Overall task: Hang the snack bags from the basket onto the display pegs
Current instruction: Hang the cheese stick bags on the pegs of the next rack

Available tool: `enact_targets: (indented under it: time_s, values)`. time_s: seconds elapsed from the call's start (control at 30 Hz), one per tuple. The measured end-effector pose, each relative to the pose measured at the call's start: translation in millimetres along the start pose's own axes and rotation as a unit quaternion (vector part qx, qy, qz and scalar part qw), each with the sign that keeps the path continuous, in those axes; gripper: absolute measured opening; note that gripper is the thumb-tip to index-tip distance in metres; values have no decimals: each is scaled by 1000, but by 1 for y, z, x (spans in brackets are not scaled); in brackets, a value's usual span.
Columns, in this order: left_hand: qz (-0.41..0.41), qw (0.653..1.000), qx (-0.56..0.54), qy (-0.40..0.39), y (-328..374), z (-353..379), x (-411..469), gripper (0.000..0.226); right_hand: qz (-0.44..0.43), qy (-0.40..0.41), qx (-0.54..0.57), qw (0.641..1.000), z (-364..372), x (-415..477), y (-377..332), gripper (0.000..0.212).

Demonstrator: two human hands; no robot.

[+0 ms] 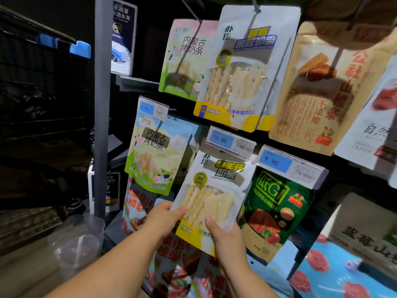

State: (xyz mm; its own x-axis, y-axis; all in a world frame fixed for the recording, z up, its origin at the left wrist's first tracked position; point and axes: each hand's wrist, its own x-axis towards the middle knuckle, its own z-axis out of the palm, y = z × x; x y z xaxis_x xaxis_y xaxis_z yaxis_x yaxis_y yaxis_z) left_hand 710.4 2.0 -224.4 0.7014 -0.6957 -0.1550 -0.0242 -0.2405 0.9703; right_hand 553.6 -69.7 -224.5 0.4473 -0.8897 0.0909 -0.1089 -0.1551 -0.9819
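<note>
Holding a white-and-yellow windowed snack bag (217, 190) low down: left hand (165, 216) and right hand (227, 235), each grip pinching it. Bag top just below blue 13.80 price tag (227, 141). Dim shop aisle, grey metal upright post (102, 104) at left.

Grey post (102, 104) closing the left, narrow dark gap beside the pale green bag (154, 155), 13.80 price tag (231, 143) jutting over the held white bag (214, 190), dark green bag (277, 211) tight on its right.

Left hand (165, 218) and right hand (225, 237) gripping white-and-yellow snack bag (214, 190), below 13.80 price tag (231, 143)
</note>
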Motion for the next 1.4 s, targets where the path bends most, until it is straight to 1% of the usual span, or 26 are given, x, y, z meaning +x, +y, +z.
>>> enact_targets:
  time_s: [0.1, 0.17, 0.23, 0.33, 0.43, 0.5, 0.57, 0.67, 0.73, 0.83, 0.9, 0.97, 1.1, 1.2, 1.27, 1.4]
  values:
    - [5, 1000, 11, 8, 2, 13, 10, 27, 21, 32, -52, 998, -8, 13, 6, 32]
    - [-1, 999, 49, 11, 4, 20, 14, 28, 33, 47, -98, 994, -15, 18, 7, 30]
    - [-12, 996, 83, 25, 6, 25, 16, 33, 36, 40, -133, 990, -21, 22, 8, 29]
    - [-9, 995, 89, 53, 10, 27, 16, 43, 43, 24, -166, 985, -25, 24, 15, 33]
    - [4, 991, 102, 83, 15, 27, 13, 50, 39, 43, -209, 976, -28, 22, 20, 35]
    - [29, 987, 114, 107, 18, 29, 12, 45, 41, 65, -208, 975, -33, 19, 19, 31]
    - [63, 984, 132, 101, 21, 35, 8, 36, 37, 74, -179, 980, -40, 13, 17, 24]
    - [115, 977, 171, 52, 28, 49, -7, 31, 13, 85, -160, 983, -56, 1, 11, 20]
    - [151, 968, 202, 5, 33, 62, -18, 29, -2, 97, -186, 978, -70, -10, 4, 19]
    - [190, 950, 223, -109, 39, 89, -33, 25, 0, 120, -200, 972, -104, -30, -3, 16]
    - [220, 925, 252, -180, 44, 114, -47, 25, -2, 140, -209, 968, -133, -48, -8, 16]
    - [256, 903, 261, -227, 50, 144, -67, 28, 0, 158, -229, 961, -167, -68, -16, 15]
    - [309, 857, 272, -309, 56, 211, -114, 27, 18, 195, -228, 954, -241, -122, -32, 14]
    - [324, 835, 231, -379, 58, 262, -159, 24, 48, 229, -235, 943, -298, -174, -39, 13]
    - [341, 815, 213, -417, 58, 297, -193, 25, 62, 265, -234, 933, -337, -210, -38, 15]
    - [376, 754, 215, -494, 58, 364, -269, 25, 104, 368, -214, 899, -412, -288, -26, 18]
